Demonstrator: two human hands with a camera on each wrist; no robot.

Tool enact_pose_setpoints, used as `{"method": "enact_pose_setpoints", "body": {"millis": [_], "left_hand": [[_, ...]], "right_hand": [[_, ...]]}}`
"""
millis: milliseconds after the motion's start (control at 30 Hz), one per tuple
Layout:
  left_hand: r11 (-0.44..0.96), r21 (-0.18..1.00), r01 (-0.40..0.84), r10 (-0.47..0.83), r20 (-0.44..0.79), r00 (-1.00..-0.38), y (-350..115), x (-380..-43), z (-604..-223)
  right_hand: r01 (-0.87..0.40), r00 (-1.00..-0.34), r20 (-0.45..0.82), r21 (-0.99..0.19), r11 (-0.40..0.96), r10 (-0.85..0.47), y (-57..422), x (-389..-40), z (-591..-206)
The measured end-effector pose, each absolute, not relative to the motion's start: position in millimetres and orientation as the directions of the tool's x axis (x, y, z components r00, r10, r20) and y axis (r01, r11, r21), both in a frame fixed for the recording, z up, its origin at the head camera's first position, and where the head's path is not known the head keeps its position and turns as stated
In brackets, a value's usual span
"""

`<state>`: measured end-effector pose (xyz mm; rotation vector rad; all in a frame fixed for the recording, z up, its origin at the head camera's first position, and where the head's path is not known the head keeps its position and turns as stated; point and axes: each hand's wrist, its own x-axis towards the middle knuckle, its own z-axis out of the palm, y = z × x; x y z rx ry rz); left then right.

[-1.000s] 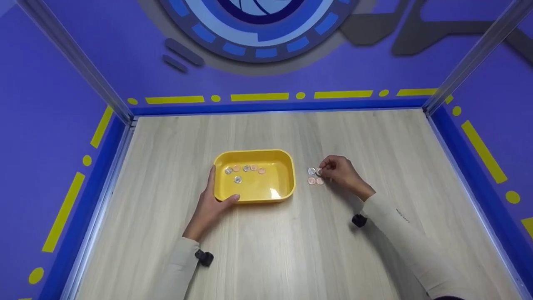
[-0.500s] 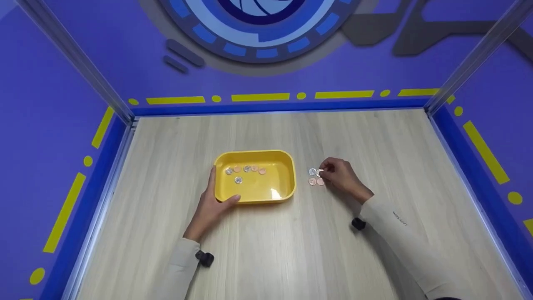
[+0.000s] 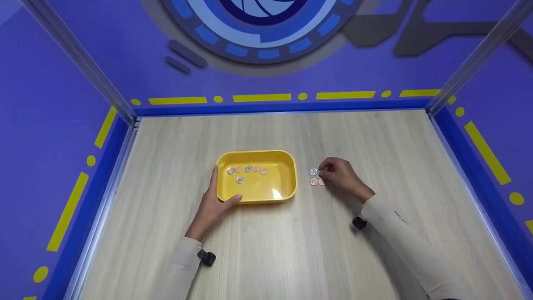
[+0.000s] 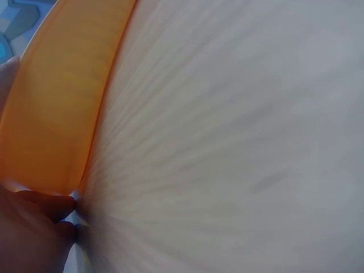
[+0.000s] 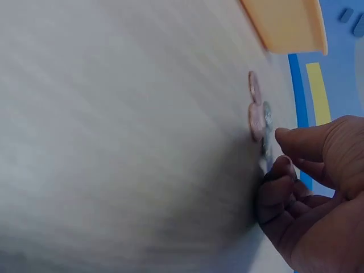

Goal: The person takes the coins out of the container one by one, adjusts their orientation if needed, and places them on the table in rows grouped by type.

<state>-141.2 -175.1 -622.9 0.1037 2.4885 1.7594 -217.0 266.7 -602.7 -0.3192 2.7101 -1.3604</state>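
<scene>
Right hand (image 3: 339, 175) at the loose coins (image 3: 313, 181), left hand (image 3: 213, 206) holding the tray (image 3: 258, 190).
The right hand's fingers are curled, thumb and forefinger close together right at the coins; whether they pinch one I cannot tell. The loose coins lie on the table (image 3: 266, 241), right of the tray; the left hand grips its near left corner. Compared with half a second ago, the fingertips hide more of the coin beneath them; six coins remain in the tray.
</scene>
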Motion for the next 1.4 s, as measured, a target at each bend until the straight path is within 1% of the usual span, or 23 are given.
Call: {"method": "enact_pose_setpoints", "body": {"millis": [167, 300, 467, 633, 800, 1100, 1400], "left_hand": [[0.347, 0.938, -0.016, 0.098, -0.053, -0.994, -173.8, -140.9, -622.7], [0.345, 0.938, -0.035, 0.095, -0.072, -0.993, -171.4, -140.9, -621.3], [0.346, 0.937, -0.043, 0.097, -0.082, -0.992, -170.6, -141.9, -621.3], [0.341, 0.939, -0.036, 0.098, -0.074, -0.992, -172.4, -142.4, -621.6], [0.34, 0.94, -0.017, 0.101, -0.055, -0.993, -173.7, -143.0, -623.0], [0.346, 0.938, -0.019, 0.097, -0.056, -0.994, -173.9, -142.2, -622.2], [0.35, 0.937, -0.009, 0.102, -0.048, -0.994, -173.4, -142.4, -622.6]], "right_hand": [[-0.109, -0.969, -0.032, -0.838, 0.535, -0.246, 254.8, -214.9, -590.5], [-0.128, -0.967, -0.012, -0.838, 0.53, -0.254, 243.1, -214.7, -578.1], [-0.147, -0.969, 0.004, -0.816, 0.559, -0.248, 228.0, -216.3, -563.2], [-0.193, -0.956, 0.035, -0.823, 0.535, -0.291, 213.1, -218.3, -552.2], [-0.238, -0.938, 0.063, -0.831, 0.503, -0.34, 199.7, -220.9, -547.5], [-0.286, -0.914, 0.066, -0.805, 0.52, -0.4, 176.7, -227.3, -542.6], [-0.263, -0.889, 0.014, -0.835, 0.484, -0.458, 159.8, -235.4, -543.8]]}}
